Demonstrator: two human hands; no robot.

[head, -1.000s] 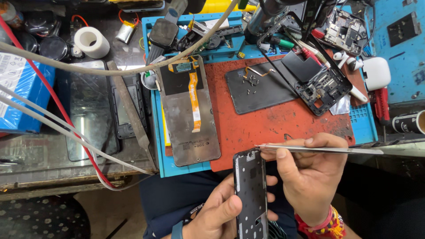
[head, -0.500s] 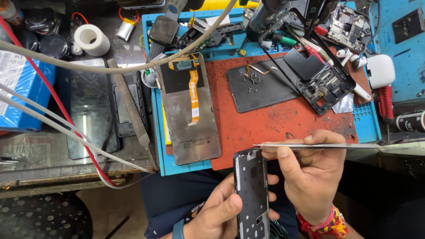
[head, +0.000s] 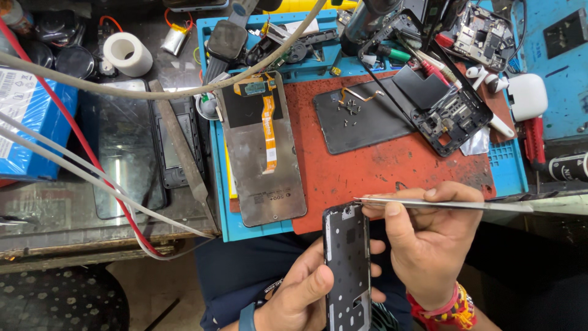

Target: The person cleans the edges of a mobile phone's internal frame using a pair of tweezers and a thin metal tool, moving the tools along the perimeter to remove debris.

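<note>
My left hand (head: 306,291) grips a black phone frame (head: 347,270) upright over my lap, below the bench edge. My right hand (head: 429,242) pinches long metal tweezers (head: 441,204) that lie level, their tip at the frame's top right corner. A red and yellow thread band circles my right wrist. On the red mat (head: 380,165) above lie a phone screen panel (head: 262,150) with an orange flex cable, face down, and a dark back cover (head: 361,119) carrying several small screws.
A second phone frame (head: 450,116) with parts sits at the mat's right. White tape roll (head: 127,54), blue box (head: 27,125), dark glass panels (head: 122,153) and a metal file (head: 184,153) lie left. Grey and red cables (head: 92,171) cross the bench. White earbud case (head: 527,95) at right.
The view has shifted slightly; the tweezers tip has moved a little closer to the frame's top corner. Both hands keep their hold.
</note>
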